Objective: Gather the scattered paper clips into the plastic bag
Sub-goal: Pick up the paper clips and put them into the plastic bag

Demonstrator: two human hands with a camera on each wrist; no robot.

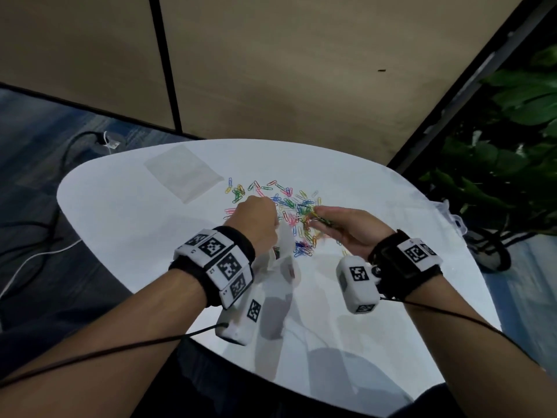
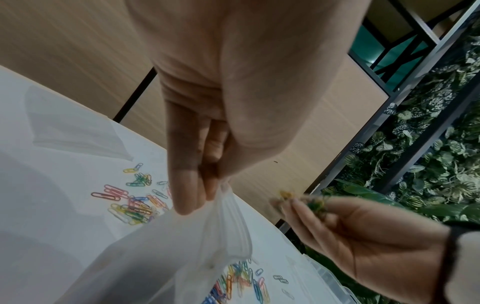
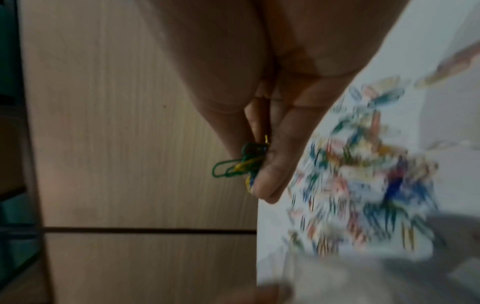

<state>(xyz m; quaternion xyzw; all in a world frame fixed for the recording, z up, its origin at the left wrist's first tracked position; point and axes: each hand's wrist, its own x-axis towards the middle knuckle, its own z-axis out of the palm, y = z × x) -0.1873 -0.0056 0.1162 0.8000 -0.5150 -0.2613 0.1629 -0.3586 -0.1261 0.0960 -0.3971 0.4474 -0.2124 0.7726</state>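
Observation:
Coloured paper clips (image 1: 286, 203) lie scattered in the middle of the white table (image 1: 135, 236). My left hand (image 1: 259, 224) pinches the rim of a clear plastic bag (image 1: 281, 254) and holds it above the table; the bag (image 2: 161, 257) hangs below the fingers (image 2: 187, 191). My right hand (image 1: 346, 227), just right of the bag, pinches a small bunch of green and yellow clips (image 1: 321, 220), seen as clips (image 3: 241, 164) between thumb and fingers. More clips (image 2: 130, 205) show on the table past the bag.
A second flat clear bag (image 1: 184, 173) lies at the table's far left. A clear plastic box (image 1: 455, 221) sits at the right edge. Wooden wall panels (image 1: 301, 70) stand behind, plants (image 1: 512, 131) to the right, cables (image 1: 36, 230) on the floor at left.

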